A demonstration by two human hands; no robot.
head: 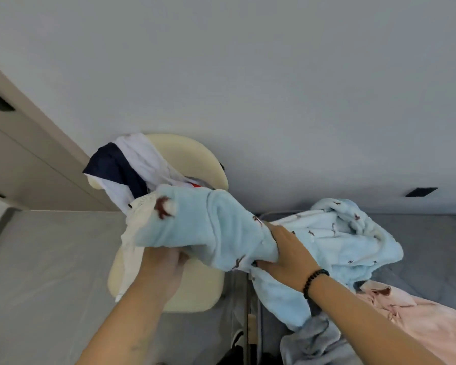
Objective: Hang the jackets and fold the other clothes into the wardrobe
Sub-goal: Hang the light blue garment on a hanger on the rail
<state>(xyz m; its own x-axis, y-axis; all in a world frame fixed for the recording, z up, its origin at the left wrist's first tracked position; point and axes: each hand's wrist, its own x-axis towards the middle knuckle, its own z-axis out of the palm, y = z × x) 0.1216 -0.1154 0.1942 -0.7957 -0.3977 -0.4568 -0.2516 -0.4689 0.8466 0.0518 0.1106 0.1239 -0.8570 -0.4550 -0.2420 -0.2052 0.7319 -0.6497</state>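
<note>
A light blue fleece garment (211, 222) with small brown prints is bunched in the air at the centre. My left hand (162, 262) grips its lower left edge from below. My right hand (287, 248) grips the bunched fabric at its right, a dark bead bracelet on the wrist. The rest of the blue fleece (348, 233) trails onto the grey bed (427, 248). A white and navy garment (127, 167) lies over a cream chair (195, 159) behind the fleece. A pale pink fleece garment (416, 320) lies on the bed at the lower right.
Beige wardrobe panels (24, 159) with dark recessed handles stand at the left. A plain white wall fills the upper view. A grey-blue cloth (316, 341) hangs at the bed's near edge. Grey floor (50, 272) spreads left of the chair.
</note>
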